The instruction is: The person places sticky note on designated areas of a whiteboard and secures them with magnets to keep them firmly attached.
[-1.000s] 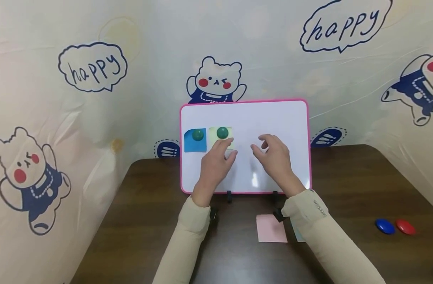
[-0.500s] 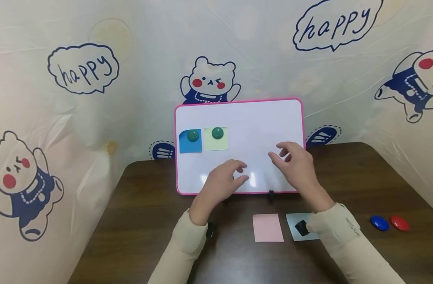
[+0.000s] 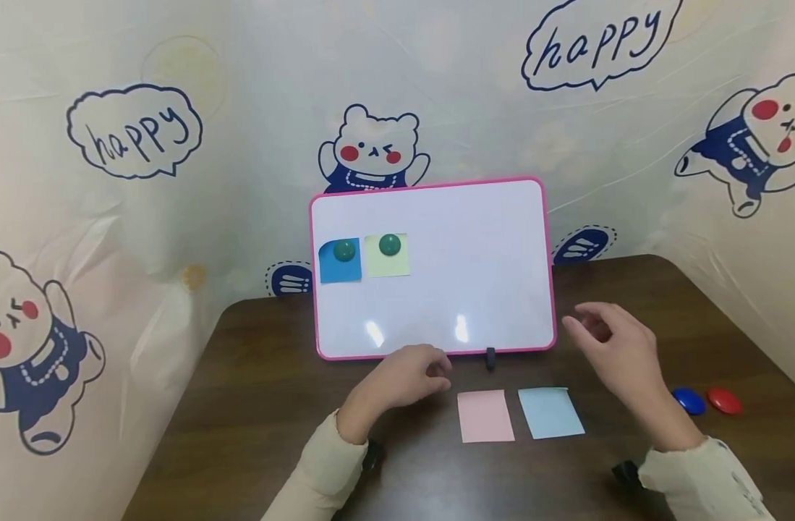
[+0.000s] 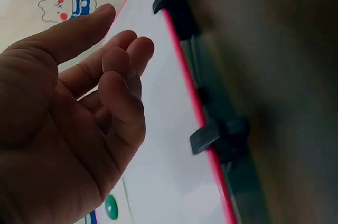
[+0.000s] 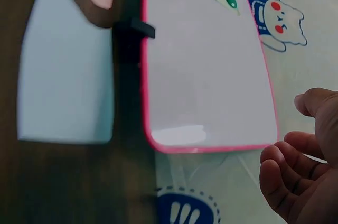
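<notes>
Pink note point(image 3: 485, 417) and pale-blue note point(image 3: 551, 414) lying on the counter point(image 3: 436, 481), between left hand point(image 3: 405, 377) and right hand point(image 3: 621, 356), both empty, thumbs apart from fingers; whiteboard point(image 3: 469, 268) beyond. Each sheet is probably best pinched lightly at one edge, lest it crease.

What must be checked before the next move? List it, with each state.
1. Left hand and right hand empty: ok.
2. Dark blue note and green note on board, each under a green magnet: ok.
3. Bare board right of green note: ok.
4. Pink note and light blue note uncovered on table: ok.
5. Blue magnet and red magnet on table: ok.
6. Board firm in stand: cannot tell.
</notes>
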Demonstrator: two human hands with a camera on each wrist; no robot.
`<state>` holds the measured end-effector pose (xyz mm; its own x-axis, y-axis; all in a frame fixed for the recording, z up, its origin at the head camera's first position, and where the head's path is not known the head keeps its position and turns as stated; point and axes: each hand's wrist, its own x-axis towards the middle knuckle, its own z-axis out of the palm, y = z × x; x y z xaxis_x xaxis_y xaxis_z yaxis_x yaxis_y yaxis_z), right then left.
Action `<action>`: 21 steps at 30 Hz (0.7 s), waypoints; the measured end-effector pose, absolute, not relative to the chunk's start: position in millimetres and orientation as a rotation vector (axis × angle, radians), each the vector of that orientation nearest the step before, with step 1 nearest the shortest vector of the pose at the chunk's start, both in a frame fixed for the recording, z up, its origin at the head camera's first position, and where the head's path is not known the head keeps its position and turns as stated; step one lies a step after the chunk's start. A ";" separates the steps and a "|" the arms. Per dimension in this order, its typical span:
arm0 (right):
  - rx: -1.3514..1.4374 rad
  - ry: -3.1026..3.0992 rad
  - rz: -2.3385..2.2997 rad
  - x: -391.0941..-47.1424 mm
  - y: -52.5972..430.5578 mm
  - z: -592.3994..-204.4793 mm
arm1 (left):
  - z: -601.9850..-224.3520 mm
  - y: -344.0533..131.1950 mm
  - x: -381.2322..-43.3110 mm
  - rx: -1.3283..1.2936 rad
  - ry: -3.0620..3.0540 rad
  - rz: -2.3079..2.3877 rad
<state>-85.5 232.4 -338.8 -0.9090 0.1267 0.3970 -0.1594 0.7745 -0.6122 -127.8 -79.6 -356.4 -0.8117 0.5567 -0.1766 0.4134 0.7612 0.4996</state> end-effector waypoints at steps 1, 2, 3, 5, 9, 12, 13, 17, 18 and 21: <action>0.009 -2.555 0.936 -81.7 237.0 -340.8 | -358.4 -78.5 -126.5 0.743 2.639 0.639; -0.010 -2.560 0.934 -78.1 241.2 -342.7 | -360.5 -77.0 -125.3 0.738 2.633 0.634; -0.030 -2.562 0.932 -74.8 245.3 -344.7 | -362.4 -74.9 -124.1 0.746 2.630 0.623; -0.073 -2.564 0.925 -68.2 252.9 -348.4 | -365.5 -69.7 -121.3 0.752 2.626 0.586; -0.121 -2.521 0.919 -56.7 266.8 -357.8 | -371.4 -58.4 -116.4 0.768 2.636 0.488; -0.137 -2.485 0.927 -50.0 275.5 -365.4 | -374.1 -52.1 -113.0 0.757 2.648 0.428; -0.143 -2.476 0.933 -48.3 278.3 -368.0 | -374.7 -50.3 -112.3 0.752 2.649 0.417; -0.190 -2.465 0.944 -42.5 287.1 -378.5 | -375.2 -44.3 -109.3 0.724 2.652 0.411; -0.204 -2.462 0.947 -41.3 288.7 -381.1 | -375.9 -42.9 -108.7 0.714 2.655 0.412; -0.233 -2.453 0.947 -38.0 292.3 -388.4 | -377.8 -39.5 -106.8 0.687 2.663 0.405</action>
<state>-38.0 292.3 -388.4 -0.8621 0.3266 0.3875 -0.0187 0.7437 -0.6683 -106.8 -39.5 -377.8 -0.8171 0.5099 -0.2692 0.4068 0.8406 0.3576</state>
